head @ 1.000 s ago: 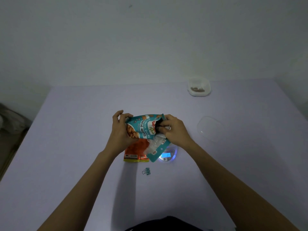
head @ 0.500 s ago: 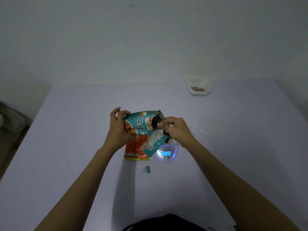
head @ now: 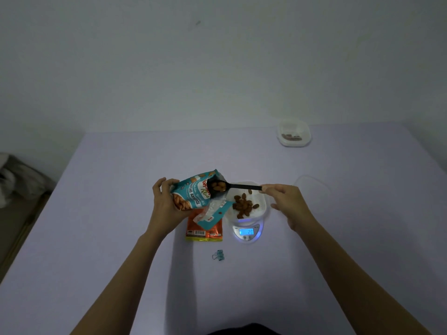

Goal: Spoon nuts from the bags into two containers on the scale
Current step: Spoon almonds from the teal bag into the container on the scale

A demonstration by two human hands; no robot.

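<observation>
Holding a loaded spoon at the mouth of the almond bag

Left hand (head: 167,206) grips the teal bag (head: 191,195) from its left side, fingers curled round the edge and thumb across the front. The bag is held off the table (head: 121,238) and tilted, its long axis running from lower left to upper right, with the open mouth facing right toward the scale (head: 248,232). White lettering on it reads "Almonds", with the word before it partly covered; the red and green brand mark near the mouth is too creased to read.

Right hand (head: 287,201) pinches the very end of the black spoon (head: 242,187) between thumb and forefinger, the other fingers loose. The spoon lies almost level across the view, handle to the right, bowl to the left just at the bag's mouth and filled with almonds (head: 220,188). Its handle crosses above the far rim of the white container (head: 262,201), which sits on the scale with a heap of almonds inside. The lit blue display shows "20".

An orange bag (head: 204,229) lies flat just left of the scale, barcode toward the viewer, partly under the teal one. A binder clip (head: 218,255) rests nearer the person. A clear lid (head: 312,189) lies right of the scale, and a second container (head: 294,134) holding some nuts stands at the far right edge
</observation>
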